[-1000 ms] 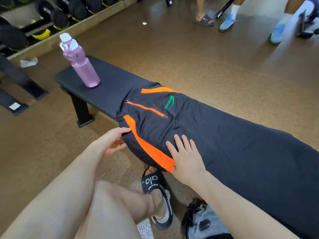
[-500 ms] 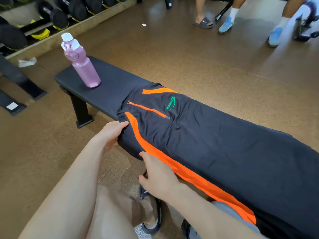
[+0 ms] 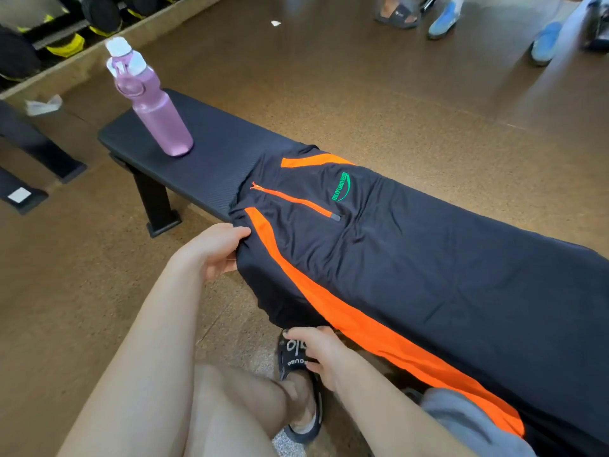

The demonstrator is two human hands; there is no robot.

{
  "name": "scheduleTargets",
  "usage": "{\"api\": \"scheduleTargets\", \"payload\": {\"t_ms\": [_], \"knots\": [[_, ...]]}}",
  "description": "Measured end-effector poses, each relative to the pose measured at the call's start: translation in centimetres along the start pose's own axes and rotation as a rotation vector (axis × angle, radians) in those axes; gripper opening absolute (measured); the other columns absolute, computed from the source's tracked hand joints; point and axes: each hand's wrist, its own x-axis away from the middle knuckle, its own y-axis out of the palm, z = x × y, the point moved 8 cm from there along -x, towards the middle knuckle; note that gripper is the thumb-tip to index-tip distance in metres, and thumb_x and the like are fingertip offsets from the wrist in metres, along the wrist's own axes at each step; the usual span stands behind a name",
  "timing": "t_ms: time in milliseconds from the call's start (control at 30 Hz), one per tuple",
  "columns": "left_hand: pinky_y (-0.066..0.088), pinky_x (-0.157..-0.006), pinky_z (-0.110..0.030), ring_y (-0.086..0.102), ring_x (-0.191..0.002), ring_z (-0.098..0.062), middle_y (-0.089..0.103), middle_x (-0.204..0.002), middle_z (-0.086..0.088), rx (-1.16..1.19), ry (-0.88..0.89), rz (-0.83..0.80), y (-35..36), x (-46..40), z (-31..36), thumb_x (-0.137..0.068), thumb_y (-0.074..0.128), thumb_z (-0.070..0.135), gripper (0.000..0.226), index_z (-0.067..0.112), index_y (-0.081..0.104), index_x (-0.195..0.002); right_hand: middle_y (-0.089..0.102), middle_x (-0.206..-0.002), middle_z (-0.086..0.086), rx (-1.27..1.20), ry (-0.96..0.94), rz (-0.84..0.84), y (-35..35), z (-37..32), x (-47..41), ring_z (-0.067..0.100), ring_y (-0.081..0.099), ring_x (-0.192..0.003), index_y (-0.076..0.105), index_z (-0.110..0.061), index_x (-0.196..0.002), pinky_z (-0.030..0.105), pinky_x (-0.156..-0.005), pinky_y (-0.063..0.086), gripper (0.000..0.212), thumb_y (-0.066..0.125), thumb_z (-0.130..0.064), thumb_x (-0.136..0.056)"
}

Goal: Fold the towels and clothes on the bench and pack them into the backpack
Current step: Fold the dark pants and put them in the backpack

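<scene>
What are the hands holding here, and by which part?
Both hold the dark trousers: left hand pinches the waistband corner, right hand grips the edge hanging off the bench.

Trousers [image 3: 428, 258] lie along the bench [image 3: 211, 159], a bottle [image 3: 155, 107] standing at its far-left end.

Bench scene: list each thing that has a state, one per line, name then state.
Trousers: spread flat along the bench, near edge hanging over.
Zip pocket: zipped shut.
Bottle: upright on the bench end, cap closed.
Bench: standing, partly covered.
Left hand: gripping the waist corner.
Right hand: pinching the hanging edge.
</scene>
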Motion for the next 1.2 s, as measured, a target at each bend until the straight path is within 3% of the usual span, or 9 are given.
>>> {"api": "scheduleTargets", "payload": {"t_ms": [100, 167, 300, 467, 733, 967, 1033, 1133, 1200], "knots": [[0.058, -0.074, -0.029, 0.072, -0.102, -0.018, 0.076, -0.110, -0.005, 0.057, -0.022, -0.021, 0.0, -0.4, -0.2, -0.106, 0.048, 0.018, 0.023, 0.013, 0.064, -0.122, 0.044, -0.147, 0.009, -0.216, 0.075, -0.015, 0.4, 1.4, -0.8, 0.029, 0.039, -0.138, 0.027, -0.020, -0.154, 0.043, -0.113, 0.037, 0.111, 0.090, -0.027, -0.062], [0.059, -0.075, -0.030, 0.072, -0.102, -0.018, 0.075, -0.111, -0.007, 0.096, -0.028, -0.024, 0.0, -0.5, -0.2, -0.106, 0.048, 0.017, 0.023, 0.012, 0.063, -0.123, 0.042, -0.152, 0.011, -0.334, 0.101, -0.036, 1.2, 1.8, -1.1, 0.032, 0.038, -0.141, 0.026, -0.024, -0.155, 0.046, -0.113, 0.036, 0.113, 0.090, -0.021, -0.063], [0.061, -0.079, -0.032, 0.072, -0.104, -0.020, 0.074, -0.115, -0.011, 0.134, -0.044, -0.027, 0.0, -0.5, -0.4, -0.105, 0.049, 0.016, 0.025, 0.010, 0.060, -0.127, 0.046, -0.147, 0.009, -0.474, 0.053, 0.034, 1.4, 1.3, -2.0, 0.029, 0.041, -0.136, 0.039, -0.022, -0.147, 0.044, -0.114, 0.037, 0.097, 0.088, -0.012, -0.064], [0.059, -0.089, -0.036, 0.072, -0.107, -0.020, 0.073, -0.119, -0.011, 0.152, -0.069, -0.040, -0.2, -0.6, -0.7, -0.105, 0.049, 0.018, 0.028, 0.009, 0.058, -0.131, 0.058, -0.127, 0.012, -0.512, 0.078, 0.110, 0.3, 0.6, -2.2, 0.025, 0.051, -0.109, 0.051, -0.014, -0.131, 0.040, -0.088, 0.043, 0.076, 0.084, -0.005, -0.063], [0.061, -0.081, -0.032, 0.072, -0.105, -0.020, 0.072, -0.120, -0.012, 0.230, -0.022, -0.009, 0.2, -0.5, 0.3, -0.105, 0.047, 0.013, 0.024, 0.008, 0.062, -0.124, 0.068, -0.121, 0.005, -0.504, -0.002, 0.083, -0.2, 1.3, -0.7, 0.027, 0.058, -0.115, 0.062, -0.017, -0.124, 0.037, -0.088, 0.046, 0.066, 0.084, -0.018, -0.062], [0.058, -0.067, -0.027, 0.069, -0.095, -0.018, 0.070, -0.121, -0.010, 0.051, 0.071, 0.118, -0.5, -1.8, 0.9, -0.101, 0.049, 0.017, 0.027, 0.011, 0.061, -0.125, 0.069, -0.128, 0.015, -0.685, -0.031, -0.287, 1.2, 0.2, 4.9, 0.034, 0.063, -0.122, 0.066, -0.006, -0.130, 0.047, -0.111, 0.044, 0.039, 0.060, -0.006, -0.091], [0.056, -0.074, -0.033, 0.068, -0.101, -0.023, 0.069, -0.121, -0.013, -0.080, 0.082, 0.193, -1.5, -2.5, 0.9, -0.096, 0.055, 0.023, 0.016, 0.015, 0.062, -0.108, 0.069, -0.127, 0.015, -0.724, 0.006, -0.388, 1.8, -0.5, 6.9, 0.033, 0.064, -0.120, 0.069, -0.007, -0.127, 0.046, -0.106, 0.049, 0.037, 0.062, -0.008, -0.091], [0.052, -0.071, -0.035, 0.061, -0.090, -0.025, 0.065, -0.108, -0.016, -0.221, 0.106, 0.273, -2.3, -2.5, 1.2, -0.092, 0.059, 0.025, 0.009, 0.020, 0.053, -0.095, 0.073, -0.091, 0.006, -0.819, 0.043, -0.445, 1.5, -1.6, 9.4, 0.019, 0.072, -0.076, 0.072, -0.005, -0.100, 0.025, -0.066, 0.057, 0.026, 0.074, 0.002, -0.075], [0.053, -0.067, -0.036, 0.056, -0.084, -0.025, 0.058, -0.094, -0.013, -0.252, 0.130, 0.294, -2.6, -2.4, 1.3, -0.090, 0.061, 0.017, 0.014, 0.018, 0.048, -0.088, 0.062, -0.078, 0.002, -0.932, 0.025, -0.492, 0.0, -3.1, 10.1, 0.010, 0.061, -0.064, 0.067, -0.004, -0.091, 0.014, -0.064, 0.051, 0.045, 0.087, 0.011, -0.054]]}}
